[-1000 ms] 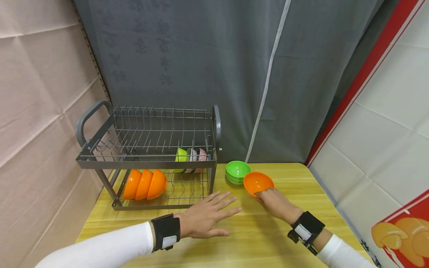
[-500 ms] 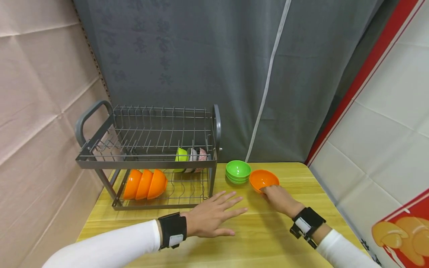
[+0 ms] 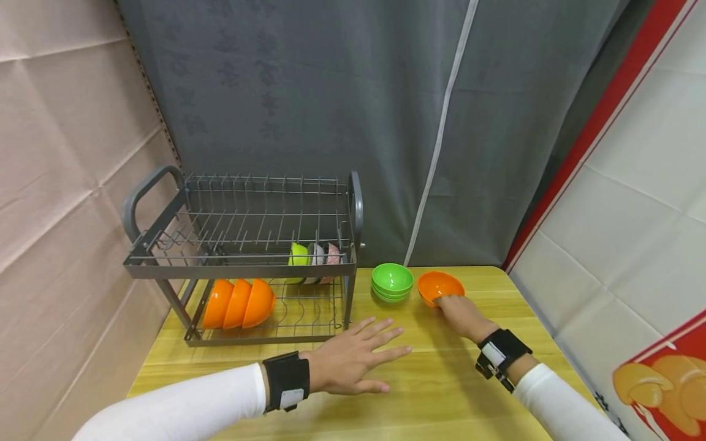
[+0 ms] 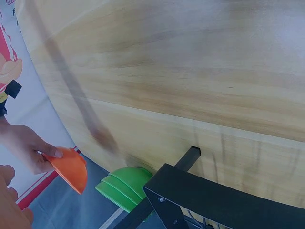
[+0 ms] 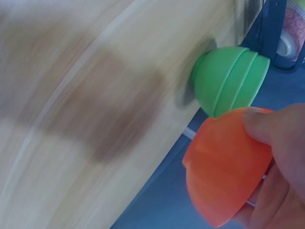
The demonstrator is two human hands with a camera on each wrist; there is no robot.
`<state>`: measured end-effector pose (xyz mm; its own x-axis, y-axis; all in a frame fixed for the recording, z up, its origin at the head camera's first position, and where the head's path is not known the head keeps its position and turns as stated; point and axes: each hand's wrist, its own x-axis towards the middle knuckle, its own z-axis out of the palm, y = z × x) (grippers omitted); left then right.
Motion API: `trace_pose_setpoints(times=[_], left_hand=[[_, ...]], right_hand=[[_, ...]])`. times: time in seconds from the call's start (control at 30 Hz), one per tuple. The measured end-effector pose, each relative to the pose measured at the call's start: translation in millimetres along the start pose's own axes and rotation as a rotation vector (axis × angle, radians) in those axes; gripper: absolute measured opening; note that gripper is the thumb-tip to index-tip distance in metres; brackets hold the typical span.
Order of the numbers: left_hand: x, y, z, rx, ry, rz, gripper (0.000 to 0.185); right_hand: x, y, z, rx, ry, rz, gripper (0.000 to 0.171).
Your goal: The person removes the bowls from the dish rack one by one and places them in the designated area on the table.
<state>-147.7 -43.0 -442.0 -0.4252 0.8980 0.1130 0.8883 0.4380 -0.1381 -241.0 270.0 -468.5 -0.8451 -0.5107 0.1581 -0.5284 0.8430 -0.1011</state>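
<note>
Closest to me, my left hand (image 3: 344, 364) lies flat on the wooden surface (image 3: 430, 392) with its fingers spread wide and straight, and it holds nothing. A bit farther, my right hand (image 3: 460, 312) grips the near rim of an orange bowl (image 3: 440, 286), with the thumb pressed on the outside of the bowl (image 5: 224, 171). The bowl is tipped a little and sits just to the right of a stack of green bowls (image 3: 392, 282). To the left of those stands a gray dish rack (image 3: 242, 257) with two levels. Three orange bowls (image 3: 238, 303) lean on their sides in the bottom level. At the far back hangs a gray curtain (image 3: 353, 110)
</note>
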Motion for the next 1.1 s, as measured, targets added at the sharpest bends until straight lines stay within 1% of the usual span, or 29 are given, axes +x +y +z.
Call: trace_pose_setpoints(times=[0.1, 0.3, 0.47, 0.6, 0.83, 0.97, 1.1], left_hand=[[-1.2, 0.1, 0.8, -0.012, -0.002, -0.001, 0.072], [-2.8, 0.9, 3.6, -0.011, -0.001, 0.005, 0.072], [-3.6, 1.4, 5.2, 0.006, -0.008, 0.009, 0.070], [-3.8, 1.4, 5.5, 0.005, -0.009, 0.011, 0.070], [-4.2, 2.5, 6.7, 0.002, -0.018, 0.009, 0.069], [-4.8, 4.3, 8.0, 0.004, -0.021, 0.011, 0.069], [-5.6, 5.7, 8.5, 0.003, -0.016, 0.012, 0.069]], right_hand=[[4.7, 6.2, 3.3, 0.005, -0.015, 0.027, 0.014], [15.1, 18.6, 14.0, 0.007, -0.055, 0.082, 0.013], [22.7, 25.9, 26.8, 0.007, -0.046, 0.107, 0.013], [28.3, 27.7, 35.9, 0.016, -0.041, 0.135, 0.013], [35.5, 27.0, 46.2, 0.050, -0.070, 0.191, 0.016], [38.2, 26.6, 48.9, 0.072, -0.094, 0.206, 0.014], [38.2, 28.6, 52.0, 0.063, -0.105, 0.204, 0.014]])
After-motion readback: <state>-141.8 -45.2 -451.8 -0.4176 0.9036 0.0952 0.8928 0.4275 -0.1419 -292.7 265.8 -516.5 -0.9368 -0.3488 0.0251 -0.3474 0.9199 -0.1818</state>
